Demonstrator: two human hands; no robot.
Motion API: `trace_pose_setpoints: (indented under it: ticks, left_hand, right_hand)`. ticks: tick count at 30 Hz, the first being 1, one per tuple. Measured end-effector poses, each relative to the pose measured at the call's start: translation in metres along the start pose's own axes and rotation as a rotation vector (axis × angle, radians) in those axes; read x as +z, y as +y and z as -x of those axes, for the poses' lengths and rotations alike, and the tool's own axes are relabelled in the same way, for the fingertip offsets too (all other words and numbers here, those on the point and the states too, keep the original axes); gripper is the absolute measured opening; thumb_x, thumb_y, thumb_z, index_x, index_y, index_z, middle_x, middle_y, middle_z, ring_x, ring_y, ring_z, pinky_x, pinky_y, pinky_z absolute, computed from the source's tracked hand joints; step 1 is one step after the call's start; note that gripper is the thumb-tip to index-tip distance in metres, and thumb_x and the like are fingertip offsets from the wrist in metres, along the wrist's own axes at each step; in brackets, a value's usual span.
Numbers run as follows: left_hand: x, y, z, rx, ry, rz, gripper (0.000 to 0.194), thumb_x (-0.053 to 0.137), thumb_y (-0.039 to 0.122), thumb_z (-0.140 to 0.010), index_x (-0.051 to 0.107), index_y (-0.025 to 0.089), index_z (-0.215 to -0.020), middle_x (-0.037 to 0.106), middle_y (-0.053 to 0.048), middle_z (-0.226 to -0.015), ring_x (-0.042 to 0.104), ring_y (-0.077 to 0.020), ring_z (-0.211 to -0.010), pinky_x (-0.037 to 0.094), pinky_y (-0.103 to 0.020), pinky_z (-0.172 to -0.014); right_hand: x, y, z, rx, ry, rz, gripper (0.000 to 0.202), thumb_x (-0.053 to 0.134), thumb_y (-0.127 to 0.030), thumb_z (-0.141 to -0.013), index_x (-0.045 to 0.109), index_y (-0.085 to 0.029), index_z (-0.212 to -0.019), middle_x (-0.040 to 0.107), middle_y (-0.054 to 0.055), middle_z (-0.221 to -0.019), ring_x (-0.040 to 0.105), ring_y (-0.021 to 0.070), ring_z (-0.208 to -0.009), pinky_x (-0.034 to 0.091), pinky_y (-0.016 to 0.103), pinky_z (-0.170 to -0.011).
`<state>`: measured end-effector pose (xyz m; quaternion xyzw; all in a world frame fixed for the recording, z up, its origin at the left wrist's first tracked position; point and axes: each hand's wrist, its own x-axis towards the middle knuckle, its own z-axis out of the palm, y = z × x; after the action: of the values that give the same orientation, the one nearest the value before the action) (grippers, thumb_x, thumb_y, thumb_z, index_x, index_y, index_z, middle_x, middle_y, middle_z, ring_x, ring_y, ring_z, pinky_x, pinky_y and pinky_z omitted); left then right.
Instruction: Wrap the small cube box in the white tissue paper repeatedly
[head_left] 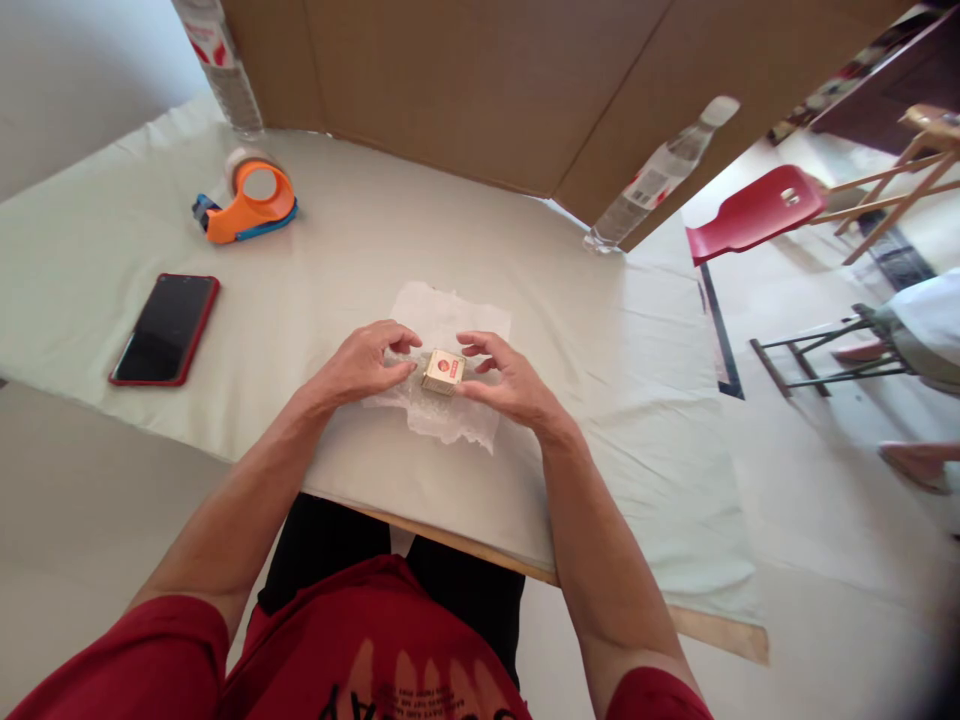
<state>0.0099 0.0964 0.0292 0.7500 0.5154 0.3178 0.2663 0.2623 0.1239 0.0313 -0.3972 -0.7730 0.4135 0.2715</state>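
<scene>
The left hand (371, 362), relaxed and empty, should press the small box (444, 371), lying on the translucent wrap (450, 310) toward the worktop's (420, 475) front edge, only lightly, evenly matched by the right hand (506, 380), likewise loose and gripping nothing

You are wearing a red T-shirt (300, 645) with short, plain sleeves (169, 650). Across its front runs a print (420, 690): tan, tapering streaks (362, 668), small black text (431, 706) among them, and large black letters (369, 706), partly cut off. Beyond the T-shirt's hem, black bottoms (341, 540) cover your thighs. Past its sleeves, your arms (259, 460) are bare.
</scene>
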Motion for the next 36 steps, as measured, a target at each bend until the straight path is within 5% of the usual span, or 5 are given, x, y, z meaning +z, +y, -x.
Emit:
trace_pose_setpoints:
  ticks: [6, 14, 24, 30, 36]
  left_hand:
    - [0.016, -0.006, 0.002, 0.164, -0.182, -0.185, 0.066, 0.068, 0.044, -0.079, 0.057, 0.016, -0.137, 0.053, -0.018, -0.15, 0.041, -0.0352, -0.146, 0.033, -0.053, -0.121]
    - [0.027, 0.002, 0.002, 0.036, -0.32, -0.403, 0.091, 0.07, 0.059, -0.077, 0.045, 0.008, -0.148, 0.034, -0.022, -0.163, 0.021, -0.0383, -0.155, 0.02, -0.051, -0.126]
    - [0.03, 0.001, 0.003, 0.028, -0.301, -0.413, 0.092, 0.068, 0.062, -0.078, 0.042, 0.011, -0.15, 0.031, -0.024, -0.163, 0.021, -0.0423, -0.154, 0.021, -0.056, -0.124]
    - [0.033, -0.003, 0.003, 0.067, -0.264, -0.396, 0.091, 0.07, 0.063, -0.075, 0.045, 0.014, -0.147, 0.035, -0.023, -0.161, 0.024, -0.0424, -0.153, 0.021, -0.056, -0.123]
    - [0.033, -0.001, 0.004, 0.051, -0.247, -0.416, 0.095, 0.069, 0.067, -0.075, 0.045, 0.012, -0.148, 0.034, -0.024, -0.162, 0.025, -0.0419, -0.153, 0.02, -0.056, -0.123]
  right_hand:
    - [0.003, -0.006, 0.0, -0.012, 0.027, 0.2, 0.045, 0.067, -0.031, -0.076, 0.066, -0.02, -0.12, 0.07, 0.01, -0.123, 0.065, 0.0266, -0.11, 0.053, 0.041, -0.092]
    - [-0.074, 0.022, 0.052, 0.266, 0.296, 0.389, 0.043, 0.065, -0.036, -0.071, 0.067, -0.02, -0.112, 0.073, 0.01, -0.113, 0.067, 0.028, -0.099, 0.054, 0.046, -0.088]
    - [-0.088, 0.043, 0.088, 0.288, 0.365, 0.674, 0.046, 0.06, -0.03, -0.074, 0.066, -0.021, -0.119, 0.069, 0.014, -0.123, 0.064, 0.0358, -0.113, 0.05, 0.057, -0.098]
    - [-0.062, -0.001, 0.07, 0.037, 0.461, 0.596, 0.037, 0.059, -0.032, -0.087, 0.065, -0.026, -0.123, 0.065, 0.013, -0.133, 0.059, 0.0327, -0.125, 0.046, 0.057, -0.109]
    - [0.004, -0.02, 0.019, -0.136, 0.117, 0.534, 0.047, 0.062, -0.034, -0.089, 0.06, -0.02, -0.134, 0.058, 0.015, -0.145, 0.051, 0.0317, -0.137, 0.039, 0.052, -0.118]
